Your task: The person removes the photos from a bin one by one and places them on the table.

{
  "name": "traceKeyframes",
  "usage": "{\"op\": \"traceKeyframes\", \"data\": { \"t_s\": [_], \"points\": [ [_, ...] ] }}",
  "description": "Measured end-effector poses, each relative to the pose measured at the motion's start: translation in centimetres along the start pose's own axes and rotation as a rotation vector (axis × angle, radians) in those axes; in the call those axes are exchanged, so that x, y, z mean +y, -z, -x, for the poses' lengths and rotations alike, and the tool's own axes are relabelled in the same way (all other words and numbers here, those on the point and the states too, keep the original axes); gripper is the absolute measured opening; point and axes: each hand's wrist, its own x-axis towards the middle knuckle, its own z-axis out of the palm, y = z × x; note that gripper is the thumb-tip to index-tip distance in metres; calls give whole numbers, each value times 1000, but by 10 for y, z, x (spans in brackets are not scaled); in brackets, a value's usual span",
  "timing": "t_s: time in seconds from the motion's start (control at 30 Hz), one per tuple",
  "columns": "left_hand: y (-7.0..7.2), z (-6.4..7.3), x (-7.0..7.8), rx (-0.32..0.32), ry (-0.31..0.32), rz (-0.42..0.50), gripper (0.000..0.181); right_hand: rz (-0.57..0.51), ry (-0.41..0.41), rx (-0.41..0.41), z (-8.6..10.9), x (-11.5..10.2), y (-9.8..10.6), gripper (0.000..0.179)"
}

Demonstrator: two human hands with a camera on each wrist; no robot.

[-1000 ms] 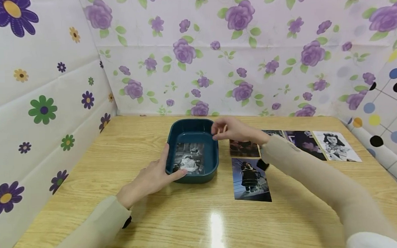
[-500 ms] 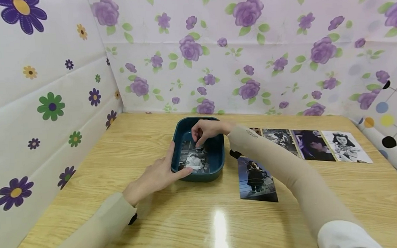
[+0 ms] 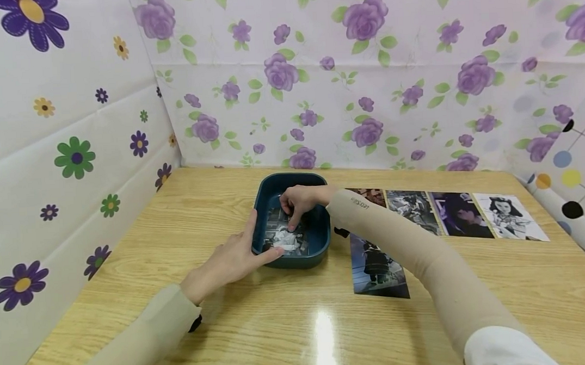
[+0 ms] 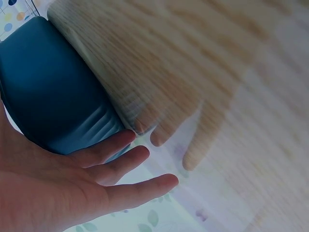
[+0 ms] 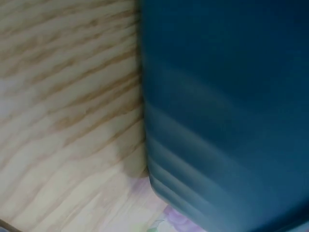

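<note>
A dark blue-green rectangular bin point(image 3: 296, 262) stands on the table, with a black-and-white photo point(image 3: 287, 241) lying inside. Along its near-left side is my left hand point(image 3: 227, 264), its thumb on the front rim. In the left wrist view, straight fingers point(image 4: 145, 189) lie beside the outer wall of the bin point(image 4: 53, 92). My right hand point(image 3: 300, 201) reaches inside over the far part of the photo, fingers bent and thumb pointing down at it. Whether it pinches the photo is hidden. The right wrist view holds only the bin's wall point(image 5: 217, 121) and table, no fingers.
Right of the bin lie more photos: a reddish one point(image 3: 371, 196), a grey one point(image 3: 411, 204), a purple one point(image 3: 460, 213) and a black-and-white portrait point(image 3: 509, 216). A blue-toned photo point(image 3: 380, 274) lies nearer, partly under the right forearm. Flowered sheets point(image 3: 210, 104) line the table's back and sides.
My right hand has moved left from the bin's right rim into the bin, down to the photo. My left hand keeps its place at the bin. The head view has shifted slightly.
</note>
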Motion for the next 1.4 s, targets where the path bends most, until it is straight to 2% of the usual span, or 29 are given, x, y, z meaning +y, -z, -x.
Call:
{"op": "traceKeyframes", "data": {
  "t_s": [0.17, 0.37, 0.47, 0.63, 0.83, 1.0, 1.13, 1.27, 1.4],
  "points": [
    [0, 1, 1, 2, -5, 0, 114, 57, 16, 51, 4, -4, -2, 38],
    [1, 2, 1, -1, -3, -6, 115, 158, 18, 150, 10, -11, -3, 35],
    [2, 2, 1, -1, 5, -8, 115, 185, 45, 206, 12, -12, -4, 32],
    [2, 1, 1, -1, 3, -12, 115, 77, 110, 290, 18, -7, 1, 27],
    [2, 0, 2, 2, 15, -17, 115, -110, 156, 336, 39, -3, 26, 23],
    [2, 2, 2, 11, 21, -12, 116, -211, 173, 374, 68, 1, 49, 22],
    [0, 2, 2, 27, 19, -19, 117, -223, 155, 416, 99, 11, 59, 23],
    [-2, 1, 2, 36, 18, -21, 118, -222, 143, 435, 139, 29, 58, 25],
    [-2, 1, 3, 37, 17, -15, 117, -255, 101, 394, 183, 52, 46, 25]
  ]
}}
